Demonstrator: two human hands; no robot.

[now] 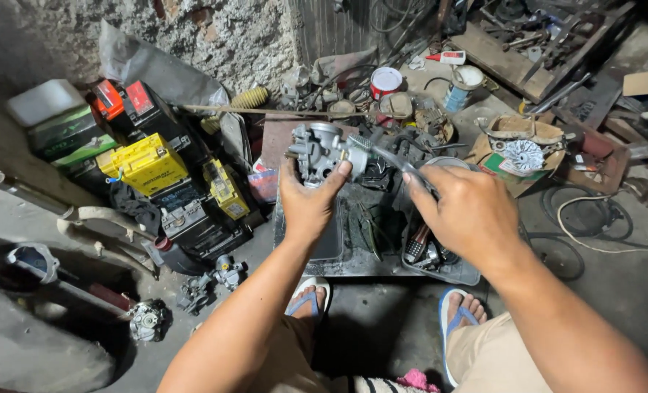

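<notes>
My left hand [308,202] grips a grey metal carburetor [318,149] from below and holds it up over a dark tray [353,258] on the floor. My right hand [464,211] is closed around the handle of a thin tool [393,156], whose metal end touches the carburetor's right side. Both forearms reach forward from the bottom of the view. My feet in blue-strapped sandals [309,295] rest on the concrete floor just below the tray.
Several batteries, yellow [145,164] and black, stand at the left by a rough wall. Two more small carburetors [211,280] lie on the floor. A red-lidded can [386,81], a tin [461,86], a round metal part [522,154], cables and scrap crowd the back and right.
</notes>
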